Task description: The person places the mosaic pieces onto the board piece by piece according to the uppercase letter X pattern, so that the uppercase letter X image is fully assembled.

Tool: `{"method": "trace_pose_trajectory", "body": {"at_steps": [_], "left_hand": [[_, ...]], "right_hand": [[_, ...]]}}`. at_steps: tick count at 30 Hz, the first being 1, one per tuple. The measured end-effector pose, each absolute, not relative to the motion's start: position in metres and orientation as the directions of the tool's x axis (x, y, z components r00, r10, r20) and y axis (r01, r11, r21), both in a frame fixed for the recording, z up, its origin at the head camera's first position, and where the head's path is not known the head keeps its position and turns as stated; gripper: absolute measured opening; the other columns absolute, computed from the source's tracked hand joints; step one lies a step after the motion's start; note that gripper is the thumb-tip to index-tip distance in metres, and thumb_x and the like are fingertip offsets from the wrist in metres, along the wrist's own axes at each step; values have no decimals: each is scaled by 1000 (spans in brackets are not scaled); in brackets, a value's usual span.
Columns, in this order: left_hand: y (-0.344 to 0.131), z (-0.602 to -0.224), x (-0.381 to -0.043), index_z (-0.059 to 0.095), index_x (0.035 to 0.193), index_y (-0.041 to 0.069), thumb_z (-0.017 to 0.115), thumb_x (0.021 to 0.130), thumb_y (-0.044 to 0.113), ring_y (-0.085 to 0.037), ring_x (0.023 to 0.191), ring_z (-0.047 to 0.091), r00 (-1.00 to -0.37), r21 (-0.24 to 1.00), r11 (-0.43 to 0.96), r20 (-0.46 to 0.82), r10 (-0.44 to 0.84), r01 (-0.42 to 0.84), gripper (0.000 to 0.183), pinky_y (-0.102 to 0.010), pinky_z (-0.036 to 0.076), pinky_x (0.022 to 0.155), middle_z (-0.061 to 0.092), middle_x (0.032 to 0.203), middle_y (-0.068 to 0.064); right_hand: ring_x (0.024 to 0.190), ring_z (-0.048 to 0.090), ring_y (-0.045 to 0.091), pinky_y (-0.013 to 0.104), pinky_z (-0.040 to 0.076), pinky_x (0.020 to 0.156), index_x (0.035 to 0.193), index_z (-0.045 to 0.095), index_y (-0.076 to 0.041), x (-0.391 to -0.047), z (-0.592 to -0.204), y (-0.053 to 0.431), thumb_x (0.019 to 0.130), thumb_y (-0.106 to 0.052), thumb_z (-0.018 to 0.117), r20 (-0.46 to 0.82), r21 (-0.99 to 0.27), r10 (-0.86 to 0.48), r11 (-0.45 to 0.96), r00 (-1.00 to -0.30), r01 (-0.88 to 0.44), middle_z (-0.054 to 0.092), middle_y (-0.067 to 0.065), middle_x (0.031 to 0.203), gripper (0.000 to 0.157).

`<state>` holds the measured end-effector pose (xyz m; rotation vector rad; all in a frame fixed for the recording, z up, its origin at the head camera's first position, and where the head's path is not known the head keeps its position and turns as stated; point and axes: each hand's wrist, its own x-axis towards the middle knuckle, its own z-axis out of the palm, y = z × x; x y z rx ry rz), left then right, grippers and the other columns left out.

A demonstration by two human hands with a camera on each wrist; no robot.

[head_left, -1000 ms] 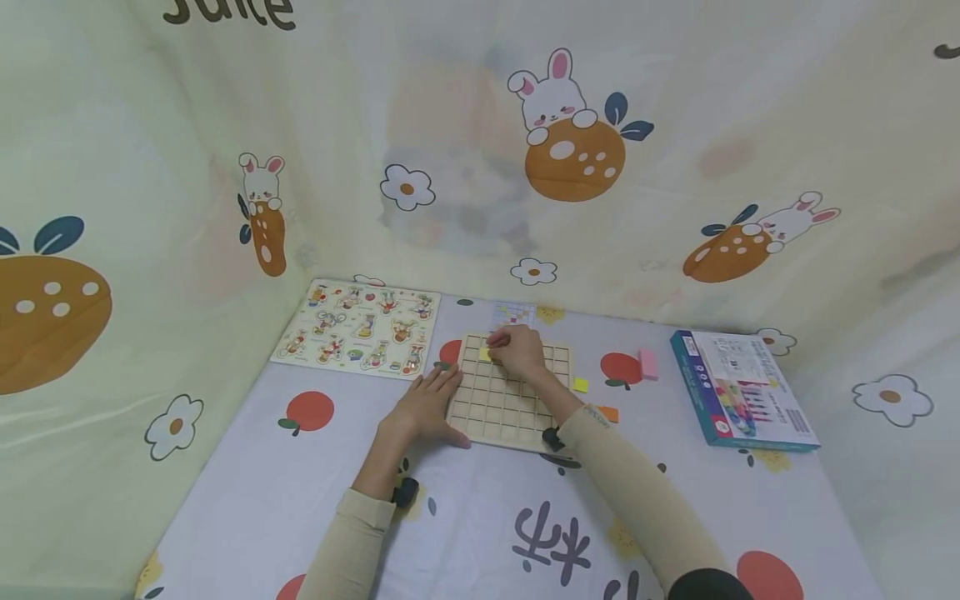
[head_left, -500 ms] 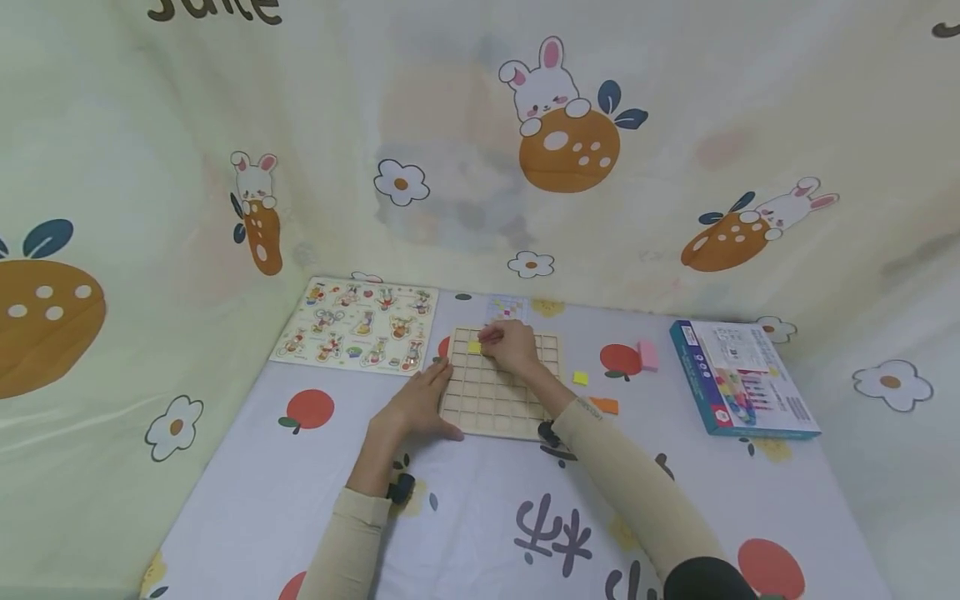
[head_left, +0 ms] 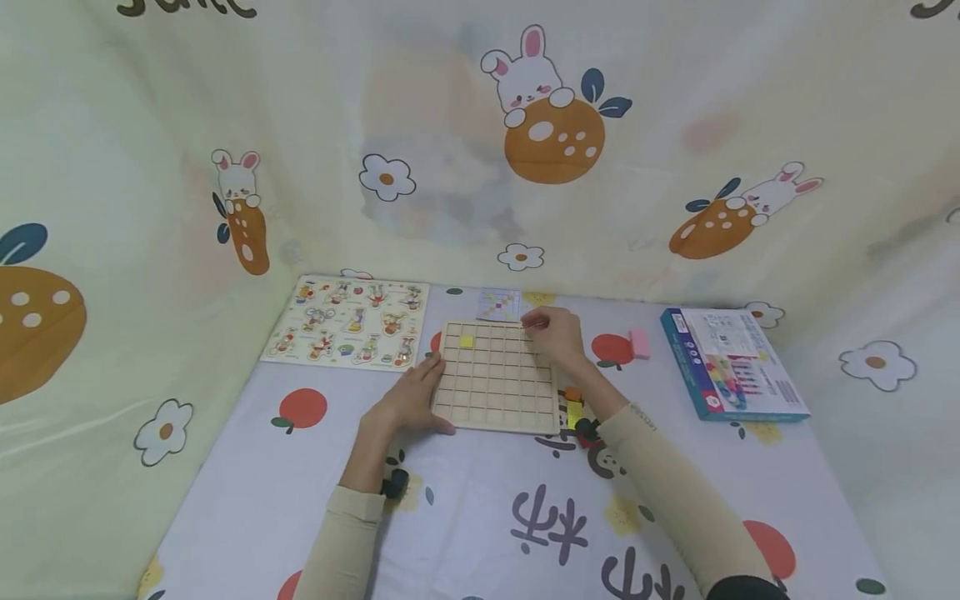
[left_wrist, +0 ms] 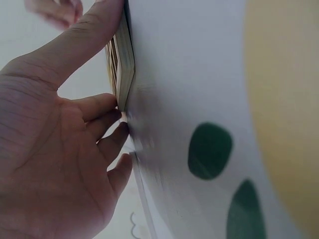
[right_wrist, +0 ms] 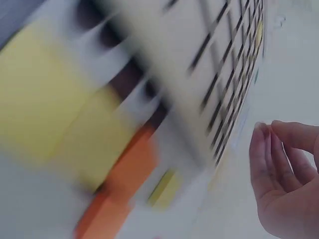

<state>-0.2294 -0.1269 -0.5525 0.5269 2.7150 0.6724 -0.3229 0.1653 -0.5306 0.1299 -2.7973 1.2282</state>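
Observation:
A square wooden grid board (head_left: 495, 383) lies flat on the table, with one yellow tile (head_left: 467, 342) in an upper-left cell. My left hand (head_left: 408, 400) rests along the board's left edge, fingers stretched out, thumb at the near corner; the left wrist view shows the thumb against the board's side (left_wrist: 125, 69). My right hand (head_left: 558, 337) is over the upper-right corner. Its thumb and fingertips (right_wrist: 260, 128) meet in a pinch, a thin reddish edge showing between them; the piece is mostly hidden.
Yellow pieces (head_left: 575, 414) and orange pieces (right_wrist: 132, 172) lie right of the board, partly under my forearm. A pattern card (head_left: 498, 305) lies behind the board, a picture puzzle (head_left: 348, 325) left, a pink block (head_left: 639, 343) and a box (head_left: 738, 367) right.
My right hand has moved right, from beside the yellow tile to the board's upper-right corner, uncovering the tile and pattern card. My left hand stays at the board's edge. The head view has shifted slightly.

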Motion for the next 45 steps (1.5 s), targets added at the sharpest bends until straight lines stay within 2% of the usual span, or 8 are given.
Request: {"method": "trace_pose_trajectory", "body": {"at_steps": [4, 8, 12, 14, 20, 30, 36, 45], "left_hand": [[-127, -554, -229, 25, 164, 3, 94, 72, 48, -30, 160, 14, -894, 495, 827, -192, 405, 268, 124, -46, 13, 130, 13, 175, -12], [-128, -552, -229, 26, 165, 4, 95, 71, 46, -30, 161, 14, -894, 512, 820, -195, 403, 258, 124, -46, 13, 130, 13, 175, -12], [-128, -551, -228, 26, 164, 3, 95, 72, 45, -31, 160, 14, -890, 516, 815, -196, 412, 264, 123, -46, 13, 130, 14, 175, -12], [-128, -551, -229, 26, 164, 3, 94, 73, 45, -31, 160, 14, -888, 515, 813, -192, 417, 271, 122, -46, 13, 130, 14, 174, -13], [-129, -550, -230, 26, 164, 2, 95, 72, 44, -31, 161, 13, -883, 518, 806, -184, 431, 286, 123, -47, 12, 130, 14, 174, -12], [-127, -551, -230, 25, 165, 5, 94, 72, 48, -30, 161, 12, -882, 494, 820, -195, 429, 290, 124, -45, 13, 130, 12, 175, -10], [-128, -552, -229, 25, 165, 4, 94, 72, 48, -30, 161, 12, -883, 494, 820, -193, 427, 289, 123, -46, 12, 130, 13, 175, -11], [-128, -550, -229, 26, 165, 4, 93, 72, 50, -29, 161, 13, -883, 487, 825, -199, 424, 286, 124, -44, 12, 130, 13, 175, -10]], "right_hand": [[99, 70, 28, 45, 58, 89, 111, 77, -8, -312, -534, 189, 93, -4, 71, 61, -713, -14, 699, -998, -53, 76, 9, 105, 19], [110, 66, 31, 50, 55, 98, 115, 76, -9, -301, -538, 206, 93, -6, 68, -10, -675, 3, 738, -1000, 9, 73, 11, 116, 24], [120, 57, 37, 58, 50, 105, 122, 73, -8, -292, -540, 219, 88, -4, 65, -78, -615, 12, 787, -997, 57, 67, 16, 129, 35], [120, 57, 37, 57, 50, 105, 123, 72, -8, -289, -539, 224, 85, -2, 67, -97, -575, 9, 816, -995, 64, 66, 16, 131, 39], [105, 63, 33, 47, 58, 92, 124, 71, -4, -283, -536, 231, 86, 1, 70, -121, -510, -7, 858, -993, 56, 71, 15, 120, 38], [94, 61, 30, 39, 57, 78, 121, 72, -9, -283, -534, 235, 87, -3, 74, -118, -541, 23, 837, -993, 84, 68, 12, 107, 34], [94, 63, 29, 39, 56, 79, 115, 74, -11, -288, -532, 231, 90, -11, 78, -61, -608, 42, 791, -997, 70, 71, 9, 104, 26], [92, 73, 27, 40, 57, 79, 114, 77, -9, -296, -524, 213, 89, -10, 81, 53, -699, -16, 714, -998, -48, 77, 7, 100, 25]]}}
